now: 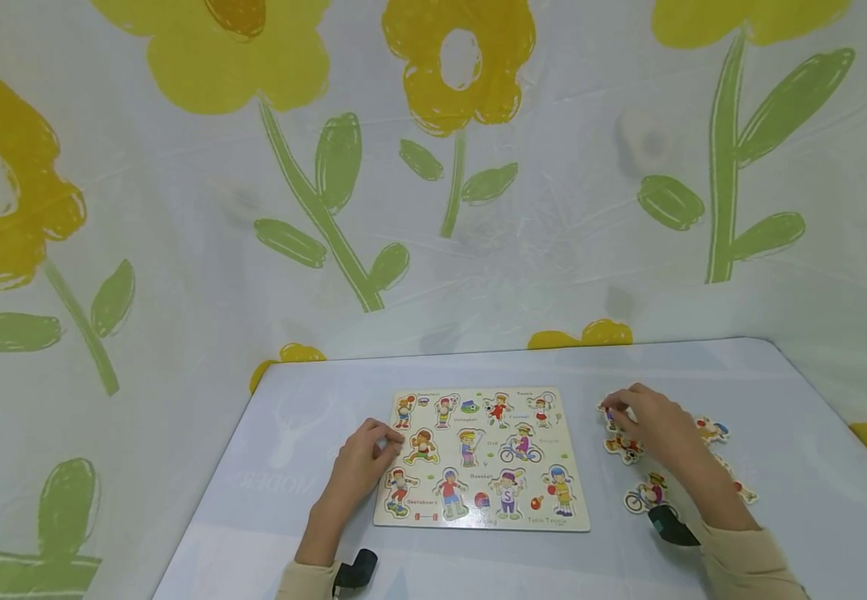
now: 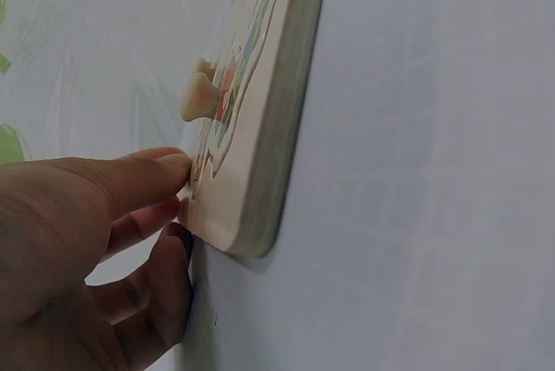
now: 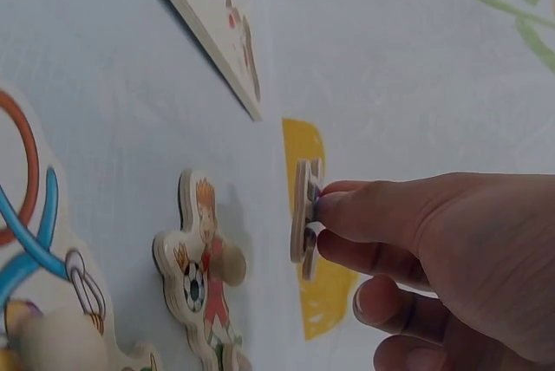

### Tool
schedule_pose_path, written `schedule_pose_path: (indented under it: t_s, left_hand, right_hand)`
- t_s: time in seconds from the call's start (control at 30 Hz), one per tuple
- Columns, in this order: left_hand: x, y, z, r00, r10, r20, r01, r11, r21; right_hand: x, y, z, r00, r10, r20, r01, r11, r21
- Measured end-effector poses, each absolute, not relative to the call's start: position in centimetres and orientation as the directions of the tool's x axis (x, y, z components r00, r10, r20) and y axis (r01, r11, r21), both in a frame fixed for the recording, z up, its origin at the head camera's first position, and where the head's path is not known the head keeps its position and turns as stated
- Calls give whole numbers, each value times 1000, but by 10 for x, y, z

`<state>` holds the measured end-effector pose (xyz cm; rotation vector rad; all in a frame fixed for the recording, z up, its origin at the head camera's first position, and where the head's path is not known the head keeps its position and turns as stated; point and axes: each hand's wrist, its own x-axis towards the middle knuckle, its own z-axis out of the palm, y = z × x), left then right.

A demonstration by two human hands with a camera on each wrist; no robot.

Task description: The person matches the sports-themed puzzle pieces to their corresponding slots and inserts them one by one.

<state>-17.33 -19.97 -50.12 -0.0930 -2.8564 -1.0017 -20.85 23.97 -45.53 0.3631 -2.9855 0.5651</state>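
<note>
While the right hand (image 1: 659, 425) pinches a wooden puzzle piece (image 3: 301, 213) between thumb and finger, right of the sports puzzle board (image 1: 448, 451) on the tabletop (image 1: 523, 568), the hold looks best kept light and square. Whether the piece is fully lifted, cannot tell. Advisable: straight up, clear of the knobbed soccer-player piece (image 3: 210, 283) just beside it. Left hand (image 1: 357, 460) sits at the board's left edge, fingers bent; gripping or merely resting, cannot tell. Steady contact there should check sliding.
</note>
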Motion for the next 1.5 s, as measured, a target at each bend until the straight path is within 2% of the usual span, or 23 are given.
schedule_pose_path:
  t_s: [1.5]
  left_hand:
    - [-172, -200, -502, -988, 38, 149, 121, 785, 607]
  right_hand:
    - [-186, 183, -446, -915, -376, 148, -404, 870, -283]
